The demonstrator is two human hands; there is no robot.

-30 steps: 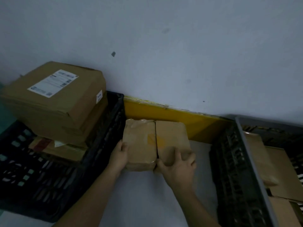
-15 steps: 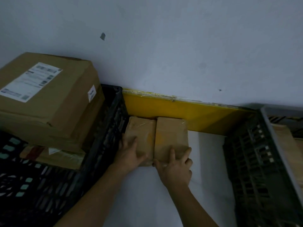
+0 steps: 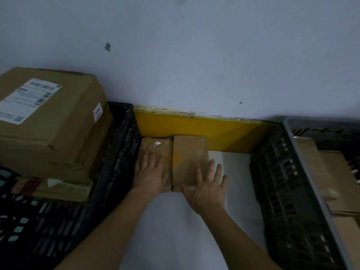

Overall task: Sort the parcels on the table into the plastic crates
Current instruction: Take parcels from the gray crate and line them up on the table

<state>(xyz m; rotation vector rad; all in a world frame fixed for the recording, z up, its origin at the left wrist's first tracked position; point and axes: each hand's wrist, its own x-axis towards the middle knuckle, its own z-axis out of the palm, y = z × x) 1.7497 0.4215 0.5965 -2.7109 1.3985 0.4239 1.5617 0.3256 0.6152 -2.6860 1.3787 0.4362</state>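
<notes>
Crates: left crate and right crate are flanking the table.
Parcels: left parcel and right parcel are lying side by side, long axes pointing away toward the wall.
Hands: left hand and right hand are resting flat, fingers spread, gripping nothing, each on its nearer parcel's near end.

Two brown parcels touching between black crates.

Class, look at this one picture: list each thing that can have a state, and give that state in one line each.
Left parcel: flat on the table, under the left hand.
Right parcel: flat beside it, touching, under the right hand's fingers.
Left crate: loaded, big box on top.
Right crate: holds boxes.
</notes>
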